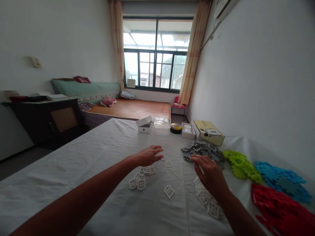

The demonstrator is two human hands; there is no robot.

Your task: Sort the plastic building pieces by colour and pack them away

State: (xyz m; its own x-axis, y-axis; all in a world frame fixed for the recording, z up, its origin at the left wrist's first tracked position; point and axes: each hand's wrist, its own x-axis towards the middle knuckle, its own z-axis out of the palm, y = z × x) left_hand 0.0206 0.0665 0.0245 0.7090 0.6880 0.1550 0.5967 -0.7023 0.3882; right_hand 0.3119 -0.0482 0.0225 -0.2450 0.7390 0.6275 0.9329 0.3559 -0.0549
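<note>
My left hand (149, 156) is stretched out over the white cloth, fingers apart. Beneath and beside its fingertips lie small white plastic window pieces (168, 164) with lattice bars. A cluster of the same window pieces (137, 182) rests below my left wrist, and a single one (169, 192) lies between my forearms. My right hand (208, 168) is curled at the near edge of a grey pile of interlocking pieces (197, 148). A thin white edge shows at its thumb, apparently a window piece, mostly hidden. More white window pieces (204, 195) are fanned out under my right wrist.
Green (242, 165), blue (280, 178) and red (283, 209) piles of plastic pieces lie along the right. Across the back stand an open white box (144, 126), a clear tub (161, 126), a round black-and-yellow tin (176, 128), another white box (188, 132) and a yellow carton (209, 132).
</note>
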